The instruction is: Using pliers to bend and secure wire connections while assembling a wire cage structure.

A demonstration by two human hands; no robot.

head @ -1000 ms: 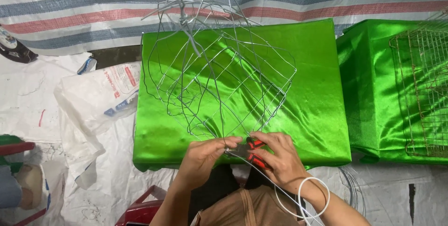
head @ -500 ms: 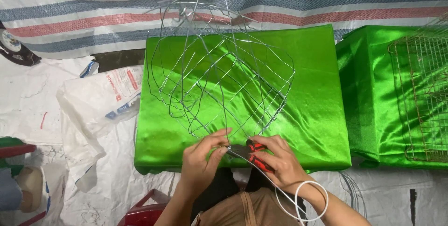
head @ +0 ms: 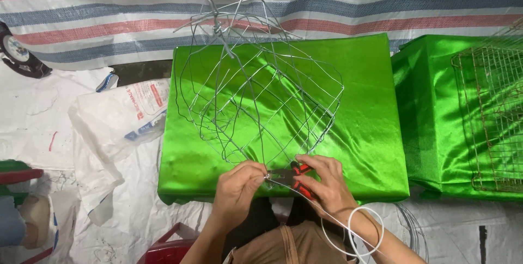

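A green satin-covered table [head: 370, 133] carries the wire frame [head: 261, 100], which overhangs its far edge; striped tarp [head: 381, 2] beyond; left hand [head: 237, 190] grip pinched on the frame's near wire at the table's front edge; right hand [head: 327, 185] clamped on red-handled pliers [head: 297, 179]; bare cloth lies right.

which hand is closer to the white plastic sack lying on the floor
Left. The left hand pinches the wire frame at the near edge of the green table, on the side toward the white sack. The right hand, holding red-handled pliers, is farther from it.
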